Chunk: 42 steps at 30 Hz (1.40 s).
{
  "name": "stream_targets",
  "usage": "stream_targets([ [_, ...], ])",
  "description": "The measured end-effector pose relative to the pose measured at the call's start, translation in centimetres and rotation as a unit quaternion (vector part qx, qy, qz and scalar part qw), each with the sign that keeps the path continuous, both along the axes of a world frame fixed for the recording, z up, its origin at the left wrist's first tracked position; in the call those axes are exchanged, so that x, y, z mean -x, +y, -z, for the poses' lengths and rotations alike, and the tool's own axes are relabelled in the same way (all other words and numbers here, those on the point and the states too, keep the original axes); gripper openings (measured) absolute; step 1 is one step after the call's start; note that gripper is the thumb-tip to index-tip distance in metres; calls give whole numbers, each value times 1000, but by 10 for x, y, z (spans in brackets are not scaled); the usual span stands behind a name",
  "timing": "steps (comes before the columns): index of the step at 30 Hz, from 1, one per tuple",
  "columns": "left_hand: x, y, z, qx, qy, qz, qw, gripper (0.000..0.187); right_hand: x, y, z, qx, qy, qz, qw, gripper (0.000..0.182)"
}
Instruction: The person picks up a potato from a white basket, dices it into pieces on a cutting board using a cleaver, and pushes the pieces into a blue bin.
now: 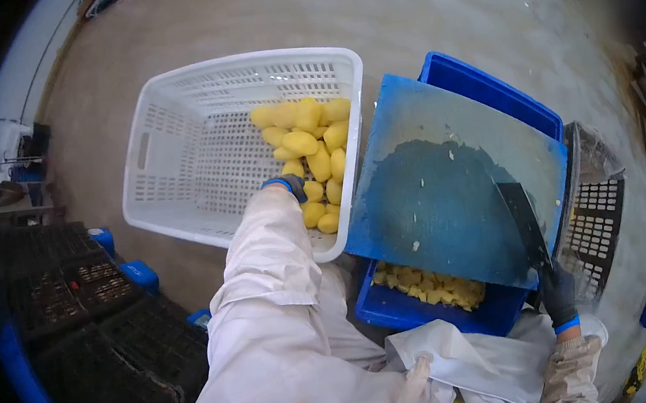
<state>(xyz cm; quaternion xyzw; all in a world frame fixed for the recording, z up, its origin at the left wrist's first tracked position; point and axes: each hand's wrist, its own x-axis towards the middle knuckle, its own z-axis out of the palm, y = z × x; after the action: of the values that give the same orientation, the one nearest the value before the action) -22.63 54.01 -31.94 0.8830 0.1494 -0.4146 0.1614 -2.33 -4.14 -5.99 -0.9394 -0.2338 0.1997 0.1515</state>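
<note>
My left hand [292,186], in a dark glove with a blue cuff, reaches into a white slotted plastic crate [151,196]. It is at the near edge of a pile of peeled potatoes [299,142] along the crate's right side. Its fingers are hidden, so whether it grips a potato cannot be made out. My right hand [559,293], also gloved, is closed around the handle of a wide-bladed knife [524,220]. The blade lies over the right part of a wet blue cutting board [439,181]. Small pale scraps dot the board.
The board rests across a blue bin [365,301] holding cut potato pieces [430,285]. Dark crates [92,328] line the left. At right stands a black slotted crate [595,228] with clear plastic on it. A concrete floor [428,1] surrounds everything.
</note>
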Motion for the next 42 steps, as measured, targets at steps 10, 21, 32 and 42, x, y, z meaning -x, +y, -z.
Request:
stream_targets([
  [10,-14,26,-28,-112,-194,-159,962,19,-2,-11,10,-44,28,40,998,19],
  [21,-208,-193,-350,241,-602,187,738,38,-2,-2,-1,-29,-36,-7,999,19],
  [32,-49,11,-145,-29,-192,52,980,31,-7,-2,1,8,-5,-7,1000,22],
  [42,1,-73,27,-70,-44,30,996,52,-7,-1,2,11,4,17,1000,18],
])
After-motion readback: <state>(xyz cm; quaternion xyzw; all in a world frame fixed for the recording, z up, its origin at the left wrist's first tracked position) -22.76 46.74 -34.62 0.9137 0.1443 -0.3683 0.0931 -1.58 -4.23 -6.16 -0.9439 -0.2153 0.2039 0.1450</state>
